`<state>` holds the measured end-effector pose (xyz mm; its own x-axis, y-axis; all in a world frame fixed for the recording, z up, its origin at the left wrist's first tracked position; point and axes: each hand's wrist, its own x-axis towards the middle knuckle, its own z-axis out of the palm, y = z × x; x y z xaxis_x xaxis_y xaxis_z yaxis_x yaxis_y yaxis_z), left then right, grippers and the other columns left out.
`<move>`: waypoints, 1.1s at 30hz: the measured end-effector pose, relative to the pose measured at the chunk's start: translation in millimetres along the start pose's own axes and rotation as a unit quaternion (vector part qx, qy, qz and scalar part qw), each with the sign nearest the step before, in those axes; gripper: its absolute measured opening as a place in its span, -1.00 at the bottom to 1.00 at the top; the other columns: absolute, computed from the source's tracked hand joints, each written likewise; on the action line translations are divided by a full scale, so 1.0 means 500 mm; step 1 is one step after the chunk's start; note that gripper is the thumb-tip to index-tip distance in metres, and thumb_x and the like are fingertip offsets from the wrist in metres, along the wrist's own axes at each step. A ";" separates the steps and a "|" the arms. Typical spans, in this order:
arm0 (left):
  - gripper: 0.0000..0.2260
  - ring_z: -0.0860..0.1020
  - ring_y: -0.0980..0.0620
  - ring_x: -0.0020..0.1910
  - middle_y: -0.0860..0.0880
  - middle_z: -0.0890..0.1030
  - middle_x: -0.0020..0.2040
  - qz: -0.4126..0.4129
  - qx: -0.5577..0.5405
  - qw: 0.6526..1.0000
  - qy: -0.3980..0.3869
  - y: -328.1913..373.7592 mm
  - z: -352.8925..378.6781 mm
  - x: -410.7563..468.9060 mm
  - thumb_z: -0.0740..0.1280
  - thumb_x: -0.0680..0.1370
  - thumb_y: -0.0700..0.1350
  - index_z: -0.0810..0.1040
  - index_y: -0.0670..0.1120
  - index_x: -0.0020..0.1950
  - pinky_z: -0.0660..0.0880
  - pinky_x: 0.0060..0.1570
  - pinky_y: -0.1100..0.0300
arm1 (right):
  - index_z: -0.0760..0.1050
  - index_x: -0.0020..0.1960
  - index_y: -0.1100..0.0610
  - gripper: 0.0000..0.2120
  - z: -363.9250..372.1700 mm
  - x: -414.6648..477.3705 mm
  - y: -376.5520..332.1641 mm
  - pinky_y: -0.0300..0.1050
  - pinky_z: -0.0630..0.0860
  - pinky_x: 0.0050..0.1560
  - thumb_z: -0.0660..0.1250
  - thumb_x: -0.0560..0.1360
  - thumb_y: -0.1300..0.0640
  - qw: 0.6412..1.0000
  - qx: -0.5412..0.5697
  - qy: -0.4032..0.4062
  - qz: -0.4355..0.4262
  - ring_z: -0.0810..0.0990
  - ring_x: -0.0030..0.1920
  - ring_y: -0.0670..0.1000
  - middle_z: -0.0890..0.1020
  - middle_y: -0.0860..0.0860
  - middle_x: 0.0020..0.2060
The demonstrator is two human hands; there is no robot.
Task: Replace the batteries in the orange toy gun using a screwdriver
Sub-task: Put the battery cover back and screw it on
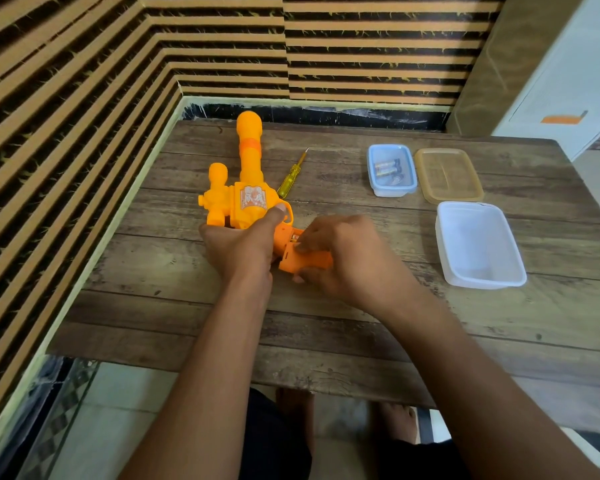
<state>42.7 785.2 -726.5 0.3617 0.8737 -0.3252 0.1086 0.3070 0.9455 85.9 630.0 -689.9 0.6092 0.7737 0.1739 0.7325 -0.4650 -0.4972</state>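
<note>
The orange toy gun [248, 188] lies on the wooden table [326, 323] with its barrel pointing away from me. My left hand [238, 244] grips the gun's body near the trigger, thumb on top. My right hand [340, 258] holds the orange grip [305, 259], with fingertips at the open battery slot, where a bit of metal shows. A yellow-handled screwdriver [290, 178] lies on the table just right of the barrel. Two batteries [388, 167] sit in a small blue-tinted container [411, 187] at the back right.
A brownish lid [449, 175] lies beside the blue container. A larger clear tub [478, 245] stands to the right of my hands. Striped walls border the table on the left and at the back. The table's front edge is close to my body.
</note>
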 end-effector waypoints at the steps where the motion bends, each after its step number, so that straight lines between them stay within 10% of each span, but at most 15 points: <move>1: -0.15 0.77 -0.11 -0.14 -0.01 0.77 -0.02 0.000 0.004 1.000 -0.001 -0.001 0.000 0.001 0.74 -0.08 0.17 0.63 -0.01 0.16 0.70 -0.19 -0.25 | 0.75 0.09 0.08 -0.60 0.003 -0.001 0.001 0.13 0.64 0.00 0.64 0.30 -0.03 1.000 0.004 0.006 -0.003 0.68 0.02 0.14 0.72 0.04 0.02; 7: -0.15 0.77 -0.09 -0.13 -0.02 0.76 0.00 0.002 0.007 1.000 -0.001 0.006 -0.002 -0.005 0.73 -0.08 0.12 0.62 -0.02 0.18 0.71 -0.23 -0.21 | 0.77 0.06 0.04 -0.72 -0.001 -0.005 0.003 0.09 0.61 0.17 0.60 0.35 0.04 0.998 0.044 0.048 0.017 0.63 0.20 0.19 0.60 0.13 0.28; 15: -0.19 0.76 -0.04 -0.10 0.00 0.74 0.02 0.004 0.018 1.000 0.005 0.017 -0.001 -0.022 0.72 -0.01 0.07 0.59 -0.02 0.21 0.72 -0.22 -0.16 | 0.74 0.16 0.07 -0.69 0.001 0.011 -0.008 0.11 0.65 0.02 0.51 0.42 0.14 0.996 0.047 0.023 0.077 0.70 -0.02 0.23 0.75 0.19 -0.06; 24: -0.24 0.77 -0.02 -0.14 -0.05 0.75 0.03 -0.005 -0.008 1.000 -0.002 0.023 0.001 -0.028 0.75 0.09 -0.08 0.61 -0.10 0.25 0.68 -0.38 -0.02 | 0.64 0.35 0.11 -0.64 -0.059 -0.018 0.024 -0.13 0.50 0.23 0.45 0.60 0.02 0.993 0.098 -0.006 0.072 0.65 0.25 0.06 0.70 0.08 0.25; 28: -0.28 0.76 -0.05 -0.08 -0.07 0.74 0.09 -0.015 -0.009 1.000 -0.006 0.025 0.002 -0.028 0.77 0.19 -0.13 0.59 -0.10 0.28 0.66 -0.40 0.05 | 0.70 0.10 0.14 -0.64 -0.102 -0.051 0.041 -0.10 0.58 0.04 0.30 0.49 0.47 0.996 0.043 -0.019 0.080 0.68 -0.01 0.01 0.72 0.00 -0.09; 33: -0.31 0.74 -0.02 -0.04 -0.05 0.73 0.10 -0.017 -0.006 1.000 -0.010 0.028 0.003 -0.036 0.76 0.23 -0.13 0.58 -0.09 0.30 0.65 -0.43 0.11 | 0.71 -0.07 0.05 -0.62 -0.132 -0.085 0.066 -0.29 0.53 -0.16 0.32 0.44 0.49 0.989 0.024 -0.100 0.102 0.63 -0.19 -0.14 0.64 -0.13 -0.24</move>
<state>39.2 773.4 -707.3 0.3772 0.8548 -0.3564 0.1101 0.3407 0.9337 104.4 553.5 -657.4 0.6666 0.7381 -0.1039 0.5822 -0.6027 -0.5457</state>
